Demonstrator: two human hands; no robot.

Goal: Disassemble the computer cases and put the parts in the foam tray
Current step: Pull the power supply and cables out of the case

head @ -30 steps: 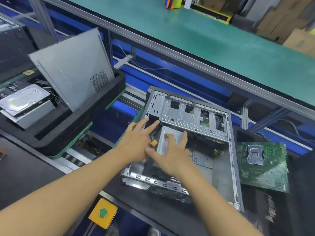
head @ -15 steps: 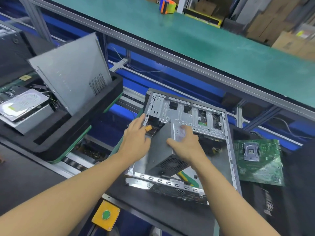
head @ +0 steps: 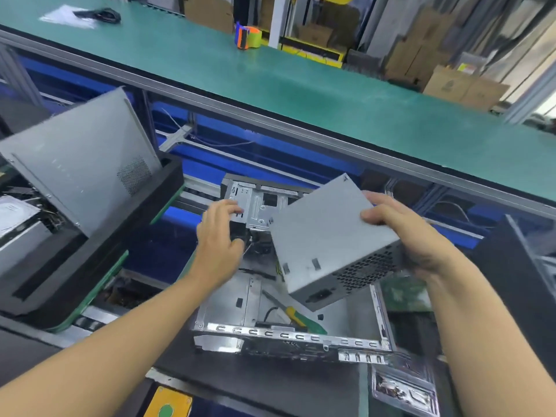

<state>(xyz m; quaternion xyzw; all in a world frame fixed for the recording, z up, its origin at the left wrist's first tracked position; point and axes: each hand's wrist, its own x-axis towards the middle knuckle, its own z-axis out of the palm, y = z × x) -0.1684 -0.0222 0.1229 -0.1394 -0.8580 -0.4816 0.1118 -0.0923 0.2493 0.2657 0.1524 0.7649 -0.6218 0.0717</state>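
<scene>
Right grip [head: 400, 233]: grasping the power supply [head: 328, 236], with fingers curled over the 3 o'clock edge of its top plate.
Left grip [head: 219, 242]: clenched round a black part [head: 237, 233] at the 10 o'clock corner of the computer case [head: 288, 337]. What the part is cannot be told.
Power supply: a grey metal box held tilted in the air above the case, at the middle of the view. Its honeycomb vent and mains socket face 5 o'clock.
Computer case: lies open on its side on the dark table [head: 270, 383] at 6 o'clock, bare metal floor showing. Its drive cage is at 12 o'clock, partly behind the power supply.
Screwdriver [head: 304, 319]: has a yellow and green handle and lies inside the case, below the lifted power supply.
Foam tray [head: 90, 251]: black, at 9 o'clock, well apart from the power supply.
Side panel [head: 75, 167]: a grey sheet with a vent patch that stands slanted in the tray.
Hard drive [head: 15, 212]: sits in the tray at the far 9 o'clock edge, beside loose wires.
Motherboard [head: 403, 296]: a green board at 4 o'clock, just beside the case and partly hidden by the right wrist.
Green table [head: 301, 94]: runs across 12 o'clock and carries a tape dispenser [head: 248, 36].
Yellow button box [head: 168, 401]: at 7 o'clock, on the table's front edge.
</scene>
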